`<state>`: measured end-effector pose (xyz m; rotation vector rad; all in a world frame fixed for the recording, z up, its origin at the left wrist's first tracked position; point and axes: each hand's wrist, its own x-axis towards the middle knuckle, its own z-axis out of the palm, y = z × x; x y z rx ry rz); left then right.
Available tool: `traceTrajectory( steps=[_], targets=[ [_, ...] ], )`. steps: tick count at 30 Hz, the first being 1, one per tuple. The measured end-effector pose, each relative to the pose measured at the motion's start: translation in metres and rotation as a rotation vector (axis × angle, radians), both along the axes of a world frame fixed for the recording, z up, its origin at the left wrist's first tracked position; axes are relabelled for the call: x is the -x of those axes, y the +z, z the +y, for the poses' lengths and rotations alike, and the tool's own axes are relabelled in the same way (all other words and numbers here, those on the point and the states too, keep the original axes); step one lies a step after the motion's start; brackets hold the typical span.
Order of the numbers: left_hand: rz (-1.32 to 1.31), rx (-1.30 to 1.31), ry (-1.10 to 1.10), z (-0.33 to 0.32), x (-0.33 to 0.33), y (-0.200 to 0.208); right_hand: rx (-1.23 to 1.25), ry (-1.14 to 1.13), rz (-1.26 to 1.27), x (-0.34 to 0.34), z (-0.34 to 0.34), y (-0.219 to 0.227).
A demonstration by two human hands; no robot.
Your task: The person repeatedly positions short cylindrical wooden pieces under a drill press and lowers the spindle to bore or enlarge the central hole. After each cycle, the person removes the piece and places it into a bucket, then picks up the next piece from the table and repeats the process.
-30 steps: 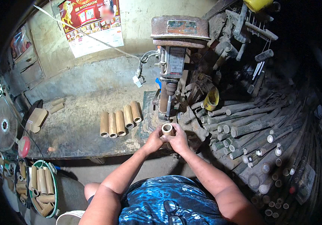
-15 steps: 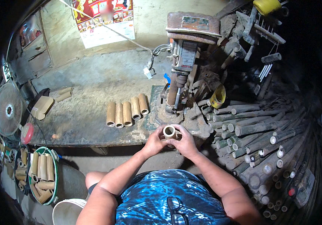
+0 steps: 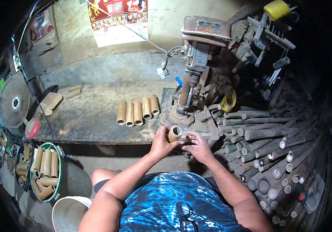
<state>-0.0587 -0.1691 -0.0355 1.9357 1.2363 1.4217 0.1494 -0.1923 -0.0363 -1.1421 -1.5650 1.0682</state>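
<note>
Just in front of the bench edge, my left hand [image 3: 161, 141] is closed around a short bamboo tube [image 3: 174, 136], its open end tilted up toward me. My right hand [image 3: 197, 147] is beside the tube on the right, fingers apart, with a small gap between them and the bamboo. Several cut bamboo tubes [image 3: 138, 114] lie side by side on the workbench [image 3: 92, 116], left of a rusty drill press [image 3: 197, 58]. The drill press base stands just beyond my hands.
Stacked bamboo poles [image 3: 266, 133] fill the right side. A green-rimmed tub [image 3: 60, 174] of bamboo pieces stands at lower left, beside a white bucket [image 3: 63, 212]. At far left is a fan [image 3: 15, 102]. A yellow container [image 3: 228, 101] sits right of the drill press.
My right hand has come off the bamboo tube and moved right. The tube stays in my left hand and is now tilted. The whole view has shifted slightly.
</note>
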Motion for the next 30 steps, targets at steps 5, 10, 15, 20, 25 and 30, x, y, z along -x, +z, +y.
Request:
traceTrajectory(
  steps=[5,10,15,20,25,30],
  targets=[
    [0.055,-0.182,0.03,0.007,-0.02,-0.014,-0.369,-0.112,-0.262,0.034,0.0,0.021],
    [0.075,0.03,-0.123,0.029,-0.025,-0.014,-0.265,-0.138,-0.216,0.027,0.026,0.025],
    [0.076,0.303,-0.462,0.076,-0.027,-0.013,-0.15,-0.089,-0.173,0.009,0.071,0.009],
    [-0.019,0.288,-0.407,0.119,-0.048,-0.026,0.016,-0.192,-0.001,0.002,0.119,0.003],
    [-0.105,0.285,-0.421,0.148,-0.061,-0.016,-0.08,-0.273,-0.079,-0.003,0.147,0.014],
    [-0.123,0.101,-0.441,0.155,-0.06,0.015,-0.22,-0.31,-0.034,0.005,0.144,0.041]
  ],
)
